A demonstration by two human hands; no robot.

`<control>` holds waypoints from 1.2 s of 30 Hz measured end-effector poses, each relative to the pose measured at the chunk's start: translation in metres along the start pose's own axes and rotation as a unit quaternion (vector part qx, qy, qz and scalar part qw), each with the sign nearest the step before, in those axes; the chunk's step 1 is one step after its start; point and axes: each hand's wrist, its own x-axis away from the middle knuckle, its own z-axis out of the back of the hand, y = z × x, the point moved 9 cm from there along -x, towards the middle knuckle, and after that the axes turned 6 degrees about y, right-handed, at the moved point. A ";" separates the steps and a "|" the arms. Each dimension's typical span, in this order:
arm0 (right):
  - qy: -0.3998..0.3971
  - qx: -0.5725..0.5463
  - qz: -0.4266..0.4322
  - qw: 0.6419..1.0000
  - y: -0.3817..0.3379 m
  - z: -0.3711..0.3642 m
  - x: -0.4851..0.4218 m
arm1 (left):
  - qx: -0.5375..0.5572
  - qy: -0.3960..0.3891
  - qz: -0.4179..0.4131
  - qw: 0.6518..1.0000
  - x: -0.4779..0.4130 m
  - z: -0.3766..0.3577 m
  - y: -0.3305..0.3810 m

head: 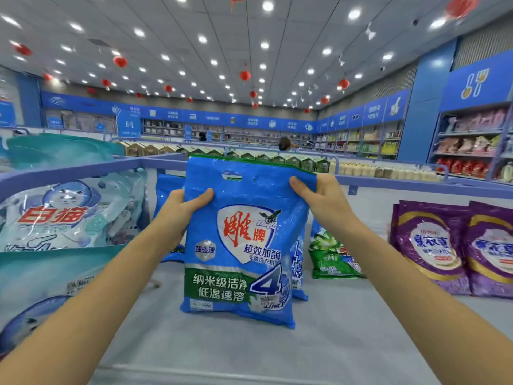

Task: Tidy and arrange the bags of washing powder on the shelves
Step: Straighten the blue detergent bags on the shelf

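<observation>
The grey shelf carries pale cat-print bags at left and purple bags at right. Between them the blue washing powder bag is upright, a green bag just behind it. The left hand grips its left edge, thumb across the front; the right hand pinches its top right corner
</observation>
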 end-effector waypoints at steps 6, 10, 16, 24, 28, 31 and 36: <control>0.053 0.267 0.121 0.954 -0.014 -0.003 -0.013 | -0.097 0.001 -0.154 0.983 0.006 0.010 0.030; -0.015 0.038 0.039 0.998 -0.006 -0.017 -0.021 | -0.067 0.085 -0.103 0.989 0.001 0.027 0.016; 0.006 0.115 0.085 0.990 -0.008 -0.023 -0.025 | -0.062 0.126 -0.137 0.981 -0.001 0.039 0.009; 0.061 0.057 0.017 0.996 0.037 -0.014 -0.022 | -0.145 -0.157 0.227 0.950 0.044 0.023 -0.109; 0.086 0.069 0.005 0.994 0.041 -0.016 -0.026 | -0.180 -0.152 0.226 0.945 0.050 0.019 -0.108; 0.090 0.075 -0.005 0.993 0.039 -0.021 -0.032 | -0.186 -0.108 0.224 0.951 0.043 0.034 -0.101; 0.107 0.023 -0.044 0.993 0.035 -0.050 -0.055 | -0.128 0.000 0.214 0.968 0.024 0.069 -0.083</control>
